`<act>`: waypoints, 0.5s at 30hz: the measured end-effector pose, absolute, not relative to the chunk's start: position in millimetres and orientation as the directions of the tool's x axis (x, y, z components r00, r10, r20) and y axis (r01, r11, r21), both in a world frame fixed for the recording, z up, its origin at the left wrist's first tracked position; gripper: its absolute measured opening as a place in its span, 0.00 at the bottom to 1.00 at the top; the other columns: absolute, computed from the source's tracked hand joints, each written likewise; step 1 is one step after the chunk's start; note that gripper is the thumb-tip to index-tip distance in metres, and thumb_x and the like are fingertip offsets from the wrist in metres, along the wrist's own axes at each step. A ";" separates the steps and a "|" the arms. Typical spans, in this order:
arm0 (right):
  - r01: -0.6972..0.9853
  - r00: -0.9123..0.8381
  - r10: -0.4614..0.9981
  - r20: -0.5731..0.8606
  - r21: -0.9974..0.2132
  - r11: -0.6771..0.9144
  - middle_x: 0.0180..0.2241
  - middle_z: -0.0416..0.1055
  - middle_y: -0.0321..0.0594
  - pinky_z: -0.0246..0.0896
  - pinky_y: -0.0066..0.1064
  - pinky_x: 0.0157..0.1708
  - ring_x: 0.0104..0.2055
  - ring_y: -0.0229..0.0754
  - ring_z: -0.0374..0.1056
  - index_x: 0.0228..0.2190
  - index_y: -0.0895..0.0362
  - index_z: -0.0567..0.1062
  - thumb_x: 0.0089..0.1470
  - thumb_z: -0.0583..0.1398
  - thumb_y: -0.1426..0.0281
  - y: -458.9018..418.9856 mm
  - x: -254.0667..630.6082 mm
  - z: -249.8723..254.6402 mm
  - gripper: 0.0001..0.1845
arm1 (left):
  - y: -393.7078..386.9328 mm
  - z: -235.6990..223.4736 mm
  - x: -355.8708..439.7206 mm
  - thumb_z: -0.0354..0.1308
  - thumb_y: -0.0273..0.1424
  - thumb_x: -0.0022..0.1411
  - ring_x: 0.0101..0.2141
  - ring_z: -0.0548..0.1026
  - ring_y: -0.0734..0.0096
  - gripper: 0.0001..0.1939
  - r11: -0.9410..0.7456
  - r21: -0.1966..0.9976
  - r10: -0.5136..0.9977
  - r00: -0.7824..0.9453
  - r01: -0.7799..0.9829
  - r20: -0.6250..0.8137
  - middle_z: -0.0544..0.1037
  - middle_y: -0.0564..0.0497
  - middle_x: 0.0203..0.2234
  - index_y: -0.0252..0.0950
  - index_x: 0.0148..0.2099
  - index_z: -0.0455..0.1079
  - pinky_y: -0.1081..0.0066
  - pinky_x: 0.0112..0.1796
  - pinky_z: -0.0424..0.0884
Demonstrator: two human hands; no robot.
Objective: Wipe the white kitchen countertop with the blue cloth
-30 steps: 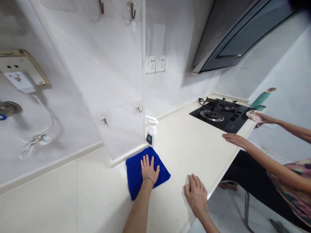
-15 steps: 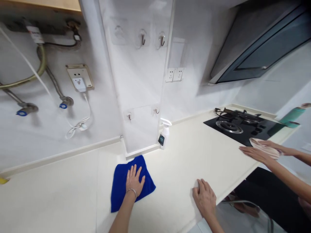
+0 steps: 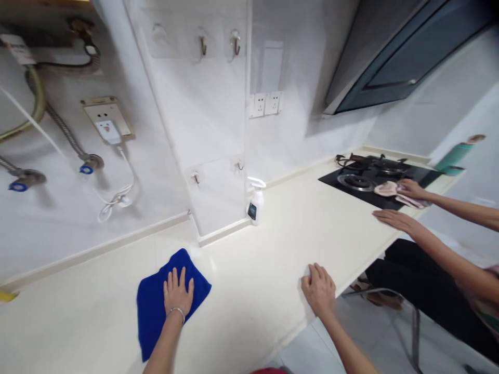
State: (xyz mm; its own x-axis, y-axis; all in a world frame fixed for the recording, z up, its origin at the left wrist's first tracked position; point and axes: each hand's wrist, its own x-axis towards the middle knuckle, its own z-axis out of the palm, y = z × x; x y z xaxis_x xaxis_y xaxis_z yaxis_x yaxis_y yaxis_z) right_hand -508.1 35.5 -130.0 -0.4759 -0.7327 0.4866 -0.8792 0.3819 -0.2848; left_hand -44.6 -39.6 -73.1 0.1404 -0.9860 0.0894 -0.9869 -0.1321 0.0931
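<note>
My left hand (image 3: 178,292) lies flat with spread fingers on a blue cloth (image 3: 154,306), pressing it onto the cream countertop (image 3: 257,270). A thin bracelet circles that wrist. My right hand (image 3: 319,288) rests on the counter near its front edge, fingers curled loosely and nothing in them. A white spray bottle (image 3: 256,201) stands upright at the foot of the white wall column, beyond the cloth and to its right.
At the right another person's hand (image 3: 410,190) holds a pink cloth (image 3: 385,188) on the black gas hob (image 3: 374,176); their other hand (image 3: 395,220) lies flat on the counter. A teal bottle (image 3: 458,154) stands behind. Pipes, sockets and a cable hang on the left wall.
My left hand has slid the blue cloth leftward along the counter, away from the column. My right hand stayed near the edge. The other person's cloth moved onto the hob.
</note>
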 end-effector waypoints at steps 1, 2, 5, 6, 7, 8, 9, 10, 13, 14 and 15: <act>-0.878 -0.477 -0.734 0.484 -0.282 0.386 0.58 0.66 0.49 0.55 0.47 0.61 0.63 0.52 0.56 0.53 0.61 0.68 0.59 0.47 0.66 35.1 -508.4 -130.3 0.24 | -36.7 -75.3 -46.9 0.39 0.45 0.68 0.69 0.44 0.50 0.33 -0.114 0.081 -0.987 0.122 -0.990 0.102 0.49 0.38 0.70 0.37 0.70 0.48 0.48 0.67 0.47; -0.878 -0.478 -0.734 0.482 -0.279 0.388 0.58 0.66 0.49 0.55 0.47 0.61 0.63 0.52 0.56 0.53 0.61 0.68 0.59 0.47 0.66 34.6 -508.7 -130.5 0.24 | -32.8 -78.0 -49.4 0.40 0.45 0.68 0.69 0.45 0.49 0.33 -0.090 0.070 -0.988 0.098 -0.993 0.117 0.50 0.37 0.70 0.36 0.70 0.49 0.48 0.67 0.47; -0.878 -0.478 -0.738 0.477 -0.272 0.393 0.58 0.66 0.49 0.53 0.46 0.61 0.63 0.51 0.56 0.54 0.60 0.67 0.59 0.48 0.66 34.1 -509.3 -130.3 0.24 | -14.6 -86.5 -59.1 0.40 0.45 0.67 0.69 0.47 0.47 0.33 -0.005 0.060 -0.986 0.015 -0.998 0.165 0.51 0.36 0.69 0.34 0.69 0.51 0.47 0.66 0.50; -0.878 -0.479 -0.738 0.475 -0.272 0.394 0.58 0.66 0.48 0.53 0.46 0.61 0.63 0.51 0.55 0.54 0.60 0.67 0.59 0.47 0.66 34.1 -509.4 -129.9 0.24 | -6.7 -88.9 -64.1 0.40 0.45 0.67 0.69 0.47 0.46 0.33 0.020 0.063 -0.983 -0.008 -0.998 0.182 0.52 0.35 0.69 0.34 0.69 0.51 0.46 0.66 0.50; -0.877 -0.481 -0.739 0.472 -0.273 0.397 0.59 0.66 0.48 0.53 0.46 0.62 0.64 0.51 0.55 0.54 0.60 0.67 0.59 0.47 0.67 34.3 -509.5 -129.6 0.24 | 1.8 -90.8 -70.2 0.39 0.45 0.68 0.69 0.47 0.46 0.33 0.041 0.068 -0.979 -0.026 -0.997 0.201 0.52 0.35 0.69 0.33 0.69 0.52 0.46 0.66 0.51; -0.875 -0.483 -0.739 0.469 -0.274 0.398 0.59 0.66 0.48 0.52 0.46 0.62 0.64 0.51 0.55 0.54 0.60 0.67 0.59 0.47 0.67 34.4 -509.6 -129.2 0.24 | 10.6 -92.2 -77.8 0.39 0.44 0.68 0.69 0.47 0.46 0.33 0.060 0.074 -0.975 -0.042 -0.995 0.219 0.52 0.35 0.69 0.33 0.69 0.53 0.45 0.66 0.51; -0.874 -0.485 -0.740 0.466 -0.276 0.399 0.59 0.66 0.48 0.52 0.46 0.62 0.64 0.51 0.55 0.54 0.60 0.67 0.60 0.47 0.67 34.6 -509.7 -128.9 0.24 | 19.4 -93.0 -86.7 0.39 0.44 0.68 0.69 0.47 0.46 0.33 0.075 0.081 -0.971 -0.054 -0.994 0.233 0.52 0.35 0.69 0.32 0.68 0.53 0.45 0.66 0.50; -0.874 -0.486 -0.741 0.464 -0.278 0.399 0.59 0.65 0.48 0.51 0.46 0.62 0.64 0.51 0.54 0.54 0.60 0.67 0.59 0.47 0.67 34.8 -509.8 -128.6 0.24 | 27.8 -93.3 -97.0 0.39 0.43 0.68 0.69 0.47 0.46 0.32 0.087 0.088 -0.969 -0.063 -0.992 0.240 0.52 0.35 0.69 0.32 0.68 0.53 0.45 0.66 0.50; -0.873 -0.487 -0.742 0.460 -0.285 0.397 0.59 0.65 0.49 0.50 0.45 0.62 0.64 0.51 0.54 0.54 0.60 0.67 0.59 0.47 0.67 34.9 -509.9 -127.9 0.24 | 49.3 -92.9 -133.1 0.40 0.41 0.68 0.69 0.44 0.45 0.32 0.115 0.101 -0.972 -0.091 -0.988 0.216 0.50 0.34 0.70 0.31 0.69 0.52 0.44 0.66 0.48; -0.872 -0.488 -0.742 0.460 -0.286 0.396 0.59 0.65 0.49 0.49 0.45 0.62 0.64 0.51 0.53 0.54 0.60 0.67 0.58 0.47 0.67 34.8 -509.8 -127.7 0.25 | 54.9 -92.8 -145.8 0.41 0.41 0.67 0.69 0.43 0.45 0.32 0.132 0.104 -0.974 -0.109 -0.986 0.200 0.49 0.34 0.70 0.30 0.69 0.51 0.44 0.66 0.48; -0.872 -0.488 -0.741 0.462 -0.287 0.396 0.59 0.65 0.49 0.49 0.45 0.62 0.64 0.51 0.53 0.55 0.60 0.66 0.58 0.47 0.68 34.7 -509.6 -127.3 0.25 | 59.6 -92.8 -158.2 0.42 0.41 0.67 0.69 0.42 0.44 0.32 0.153 0.108 -0.974 -0.131 -0.982 0.187 0.49 0.34 0.70 0.31 0.69 0.51 0.43 0.66 0.48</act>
